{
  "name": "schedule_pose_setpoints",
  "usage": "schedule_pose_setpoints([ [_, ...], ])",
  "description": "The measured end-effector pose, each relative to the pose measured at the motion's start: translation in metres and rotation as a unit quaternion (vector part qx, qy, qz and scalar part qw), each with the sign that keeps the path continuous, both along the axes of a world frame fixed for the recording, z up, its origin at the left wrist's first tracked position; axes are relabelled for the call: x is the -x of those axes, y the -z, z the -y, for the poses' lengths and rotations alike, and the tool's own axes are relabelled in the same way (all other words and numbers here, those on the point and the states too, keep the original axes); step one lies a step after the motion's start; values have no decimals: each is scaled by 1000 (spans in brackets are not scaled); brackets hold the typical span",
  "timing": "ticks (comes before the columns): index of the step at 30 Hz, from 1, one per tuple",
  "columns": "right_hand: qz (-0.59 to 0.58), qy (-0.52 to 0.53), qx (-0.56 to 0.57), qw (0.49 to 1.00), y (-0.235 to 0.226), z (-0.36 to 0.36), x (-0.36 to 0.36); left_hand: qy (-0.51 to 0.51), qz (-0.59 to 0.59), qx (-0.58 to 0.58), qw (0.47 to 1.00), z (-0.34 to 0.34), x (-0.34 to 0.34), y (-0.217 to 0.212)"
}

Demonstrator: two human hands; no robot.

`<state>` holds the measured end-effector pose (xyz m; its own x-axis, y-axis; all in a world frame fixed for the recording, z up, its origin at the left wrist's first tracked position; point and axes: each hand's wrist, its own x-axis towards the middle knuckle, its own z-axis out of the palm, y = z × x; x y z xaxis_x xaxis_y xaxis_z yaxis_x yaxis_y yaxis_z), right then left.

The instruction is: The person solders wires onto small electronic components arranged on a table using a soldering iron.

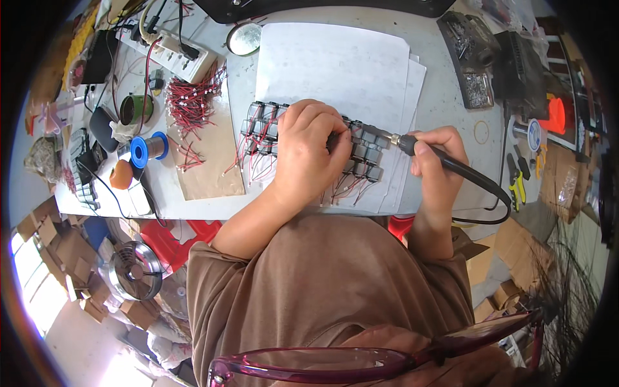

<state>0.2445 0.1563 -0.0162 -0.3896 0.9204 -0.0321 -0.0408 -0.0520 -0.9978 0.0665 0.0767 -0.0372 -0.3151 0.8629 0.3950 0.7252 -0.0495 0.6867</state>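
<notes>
Rows of small dark block-shaped parts (368, 155) with red and black wire leads lie side by side on white paper sheets (332, 64). My left hand (309, 145) rests over the middle of these rows and covers several parts. Its thumb and fingers are pressed together around something dark that I cannot make out. In my right hand (442, 158) is a soldering iron (459, 169), gripped by its dark handle. The metal end points left, close to the right end of the rows; whether it touches a part I cannot tell.
Left of the sheets, red and black wires (192, 103) lie on brown card (209, 177) near a white power strip (175, 55) and blue solder spool (149, 149). A round tin (244, 39) stands behind. Right are yellow-handled cutters (517, 184) and a small-parts tray (478, 90).
</notes>
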Motion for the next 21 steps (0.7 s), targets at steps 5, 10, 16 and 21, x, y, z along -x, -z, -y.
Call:
schedule_pose_setpoints([
  [5,2,4,-9,1000,0,0,2,0,-5,6,1000,0,0,1],
  [10,30,-12,-26,999,4,-1,-1,-3,-9,10,1000,0,-1,1],
  [16,5,15,-15,1000,1,0,-5,2,-7,16,1000,0,-2,1],
  [21,5,26,-21,999,0,1,-3,2,-8,16,1000,-1,0,2],
])
